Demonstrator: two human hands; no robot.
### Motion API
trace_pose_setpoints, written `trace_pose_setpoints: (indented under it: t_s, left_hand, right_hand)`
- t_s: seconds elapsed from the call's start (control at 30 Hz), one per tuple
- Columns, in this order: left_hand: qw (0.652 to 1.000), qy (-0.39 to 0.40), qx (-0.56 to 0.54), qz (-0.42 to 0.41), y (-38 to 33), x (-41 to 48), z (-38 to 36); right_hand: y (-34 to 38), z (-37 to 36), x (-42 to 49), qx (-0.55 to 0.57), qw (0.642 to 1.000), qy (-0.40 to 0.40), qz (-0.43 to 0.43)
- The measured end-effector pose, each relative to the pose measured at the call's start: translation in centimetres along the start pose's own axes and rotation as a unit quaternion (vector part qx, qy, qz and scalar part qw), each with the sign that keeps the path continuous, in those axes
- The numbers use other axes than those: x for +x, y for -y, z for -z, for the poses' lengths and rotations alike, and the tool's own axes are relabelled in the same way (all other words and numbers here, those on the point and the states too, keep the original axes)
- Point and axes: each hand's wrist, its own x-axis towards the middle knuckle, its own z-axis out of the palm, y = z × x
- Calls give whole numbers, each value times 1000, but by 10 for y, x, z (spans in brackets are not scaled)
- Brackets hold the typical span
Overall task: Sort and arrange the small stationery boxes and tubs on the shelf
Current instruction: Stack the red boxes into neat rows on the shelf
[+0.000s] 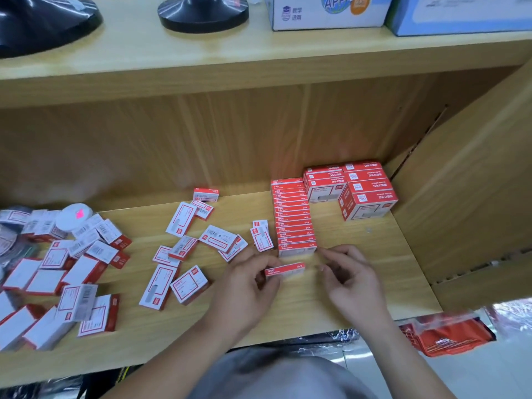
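My left hand (pixel 250 279) pinches the left end of a small red staple box (pixel 285 270) held on edge just above the wooden shelf (pixel 359 283). My right hand (pixel 349 275) hovers beside the box's right end with fingers loosely curled, holding nothing. Directly behind the box stands a neat row of red boxes (pixel 293 217) on edge. Larger red cartons (pixel 362 191) are stacked at the back right. Several red-and-white boxes (pixel 184 243) lie scattered across the middle and pile up at the left (pixel 57 272). A white round tub (pixel 75 217) sits at the far left.
The shelf's right side wall (pixel 466 180) and back panel enclose the space. An upper shelf carries two black round bases (pixel 203 12) and blue-white cartons (pixel 328 10). A red basket (pixel 449 335) sits below the shelf's front edge at right.
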Motion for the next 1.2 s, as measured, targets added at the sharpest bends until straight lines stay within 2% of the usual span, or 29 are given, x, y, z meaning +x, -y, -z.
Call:
trace_pose_setpoints:
  t_s: [0.17, 0.27, 0.4, 0.53, 0.7, 0.8, 0.87, 0.93, 1.0, 1.1, 1.2]
  left_hand:
    - [994, -45, -61, 79, -5, 1, -17]
    - [997, -53, 38, 32, -4, -6, -15]
    - [983, -39, 179, -7, -8, 1, -17]
    - [972, -43, 229, -6, -5, 8, -25]
    - [966, -37, 256, -19, -3, 7, -31]
    - [969, -26, 244, -15, -4, 6, -27]
    - [982, 5, 189, -12, -7, 4, -19]
    - [991, 24, 128, -11, -12, -2, -4]
    - [994, 32, 101, 0, -15, -11, 16]
    - [984, -2, 177, 2, -10, -23, 55]
    - [933, -73, 353, 11, 5, -30, 104]
  right_hand:
    - [-8, 1, -2, 34, 999, 37, 12]
    - [-11, 0, 2, -29, 998, 28, 38]
    - [-5, -3, 7, -138, 988, 7, 69]
    - [6, -8, 5, -245, 966, -21, 83]
    - [12, -9, 4, -281, 956, -28, 74]
    - [11, -9, 4, -277, 958, -20, 70]
    - [7, -7, 4, -252, 965, -6, 73]
    - [3, -3, 4, -153, 987, -3, 57]
    - [15, 4, 1, -41, 998, -37, 31]
    - [51, 8, -6, -10, 995, -72, 67]
    - [89, -18, -3, -31, 990, 13, 136]
